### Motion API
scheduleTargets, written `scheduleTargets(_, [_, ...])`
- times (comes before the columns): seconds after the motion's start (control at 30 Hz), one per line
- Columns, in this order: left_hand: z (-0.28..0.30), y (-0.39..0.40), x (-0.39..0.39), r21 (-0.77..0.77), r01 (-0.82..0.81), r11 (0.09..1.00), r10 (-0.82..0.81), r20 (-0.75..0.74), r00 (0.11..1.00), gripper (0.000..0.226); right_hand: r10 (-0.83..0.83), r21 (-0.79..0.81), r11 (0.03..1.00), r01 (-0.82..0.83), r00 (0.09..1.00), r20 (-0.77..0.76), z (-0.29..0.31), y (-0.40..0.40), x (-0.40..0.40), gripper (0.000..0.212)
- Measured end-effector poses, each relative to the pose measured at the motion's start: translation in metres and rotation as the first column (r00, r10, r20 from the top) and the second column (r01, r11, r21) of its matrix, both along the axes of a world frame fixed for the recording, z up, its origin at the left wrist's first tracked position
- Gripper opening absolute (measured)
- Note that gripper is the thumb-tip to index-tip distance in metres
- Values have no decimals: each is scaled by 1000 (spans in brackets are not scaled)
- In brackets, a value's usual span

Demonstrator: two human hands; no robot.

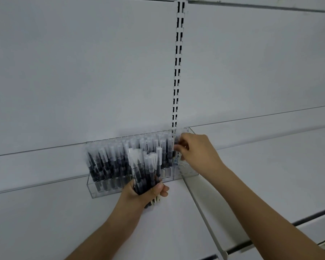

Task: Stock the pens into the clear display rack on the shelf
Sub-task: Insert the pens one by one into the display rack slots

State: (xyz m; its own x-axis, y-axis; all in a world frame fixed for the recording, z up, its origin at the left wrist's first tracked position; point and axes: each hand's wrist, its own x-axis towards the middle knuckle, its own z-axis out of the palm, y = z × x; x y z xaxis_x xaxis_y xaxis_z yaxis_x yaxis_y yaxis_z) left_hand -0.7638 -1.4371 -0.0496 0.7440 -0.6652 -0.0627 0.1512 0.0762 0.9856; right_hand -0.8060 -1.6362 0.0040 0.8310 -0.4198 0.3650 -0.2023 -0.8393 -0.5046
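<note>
Left hand (148, 192) has a full-fist grip on a bundle of pens (144, 171), just in front of the clear rack (94, 188) on the shelf (270, 166). Right hand (193, 151) pinches one pen (176, 147) at the rack's far-right end. I'd drop it straight down, cap up. Pens are dark-bodied with frosted caps; the rack looks nearly full.

One clear display rack (139, 190) stands on one shelf (45, 212). Two hands are visible: left hand (144, 194), right hand (197, 151). Pens in rack (109, 164) and the bundle of pens (144, 169) overlap; exact count indeterminable.
</note>
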Motion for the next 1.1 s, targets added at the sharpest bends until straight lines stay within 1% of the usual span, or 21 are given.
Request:
scheduleTargets(0.03, [-1, 0, 0, 8, 4, 1000, -4, 10, 1000, 21, -13, -77, 997, 10, 999, -31, -3, 2, 2, 19])
scheduleTargets(0.1, [-1, 0, 1, 4, 7, 1000, -7, 12, 1000, 16, -42, -143, 989, 37, 999, -28, -5, 5, 5, 23])
scheduleTargets(0.17, [-2, 0, 1, -11, 8, 1000, -8, 3, 1000, 21, -60, -148, 987, 54, 998, -37, -4, 4, 7, 24])
scheduleTargets(0.27, [-3, 0, 1, -33, 15, 999, -15, 3, 1000, 29, -76, -151, 987, 56, 988, -131, -7, 6, 6, 26])
scheduleTargets(0.33, [-3, 0, 1, -37, 15, 999, -15, 5, 1000, 31, -91, -188, 980, 62, 984, -152, -9, 8, 4, 25])
scheduleTargets(0.4, [-4, 0, 2, -31, 16, 999, -16, 11, 1000, 28, -116, -211, 974, 79, 979, -169, -8, 10, 2, 28])
scheduleTargets(0.47, [-4, 1, 2, -20, 22, 1000, -21, 13, 1000, 21, -163, -231, 966, 120, 971, -178, -5, 11, -3, 33])
scheduleTargets(0.5, [-4, 1, 2, -16, 26, 1000, -26, 17, 1000, 15, -181, -221, 964, 146, 973, -144, -5, 12, -7, 34])
scheduleTargets(0.53, [-4, 1, 2, -11, 33, 999, -33, 26, 999, 12, -174, -163, 973, 160, 982, -71, -5, 15, -14, 33])
scheduleTargets(0.57, [-4, 1, 2, -6, 40, 999, -40, 39, 998, 11, -142, -53, 988, 142, 990, 18, -5, 20, -22, 32])
scheduleTargets(0.6, [-3, 1, 2, -1, 45, 999, -45, 52, 998, 11, -95, 87, 992, 86, 991, 99, -5, 27, -29, 29])
scheduleTargets(0.63, [-3, 1, 2, 2, 49, 999, -49, 61, 997, 11, -39, 222, 975, 4, 987, 153, -4, 36, -35, 25])
scheduleTargets(0.67, [-3, 1, 2, 6, 54, 999, -55, 72, 996, 11, 19, 329, 941, -74, 986, 168, -4, 45, -39, 18])
scheduleTargets(0.7, [-3, 1, 1, 10, 64, 998, -64, 84, 994, 12, 70, 393, 911, -130, 984, 162, -5, 53, -41, 12])
scheduleTargets(0.77, [-5, 0, 1, 2, 78, 997, -78, 96, 992, 14, 120, 413, 893, -178, 980, 161, -11, 60, -41, 11])
scheduleTargets(0.83, [-6, 0, 2, -19, 84, 996, -82, 86, 993, 14, 103, 427, 888, -169, 979, 173, -15, 58, -39, 14])
scheduleTargets(0.9, [-8, -1, 3, -41, 77, 996, -74, 51, 996, 17, 69, 499, 851, -167, 975, 209, -14, 53, -38, 14])
scheduleTargets(0.97, [-10, -1, 5, -72, 56, 996, -56, 6, 998, 19, -22, 572, 802, -169, 950, 312, -7, 45, -40, 13])
scheduleTargets(1.0, [-11, -1, 6, -86, 47, 995, -49, -11, 999, 20, -94, 582, 797, -159, 921, 379, -3, 39, -41, 14])
scheduleTargets(1.03, [-11, -1, 6, -95, 43, 995, -46, -22, 999, 22, -162, 570, 811, -129, 888, 430, 3, 33, -43, 16])
scheduleTargets(1.1, [-13, -2, 7, -100, 42, 994, -45, -28, 999, 23, -234, 509, 860, -40, 856, 462, 14, 20, -46, 19])
